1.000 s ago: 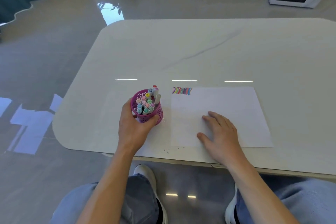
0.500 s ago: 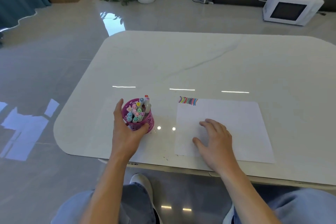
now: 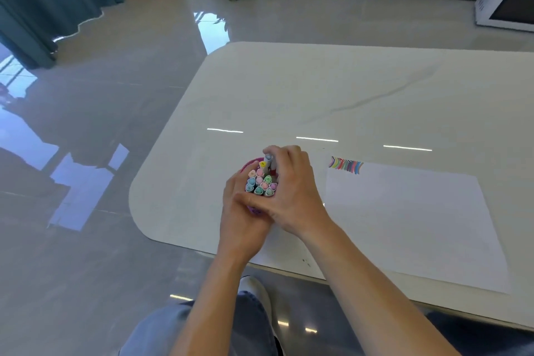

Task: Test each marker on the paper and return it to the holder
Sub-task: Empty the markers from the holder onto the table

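The left hand (image 3: 242,214) was wrapped around the near side of the purple holder (image 3: 254,210), its grip closed on the holder wall, with the fingers curled up beside the marker caps. The holder stood on the white tabletop (image 3: 289,89) near the front left corner, mostly hidden behind both hands, so only a strip of its rim and a patch of its lower wall showed. A cluster of markers (image 3: 261,183) stood upright inside it, their pastel caps in blue, green, pink and yellow facing up. The right hand (image 3: 291,196) reached across from the right and lay over the far and right side of the holder, its thumb crossing in front of the left hand. Its fingertips (image 3: 277,150) were pinched closed on a grey marker (image 3: 269,161) that rose higher than the others at the back of the cluster; whether that marker's lower end still sat inside the holder could not be told. The white paper (image 3: 410,225) lay flat on the tabletop just to the right of the hands, untouched by either hand. A short row of coloured strokes (image 3: 346,165) marked its far left corner. Below the tabletop edge, blue jeans (image 3: 248,326) and a white shoe (image 3: 255,286) showed above the grey floor (image 3: 86,269).
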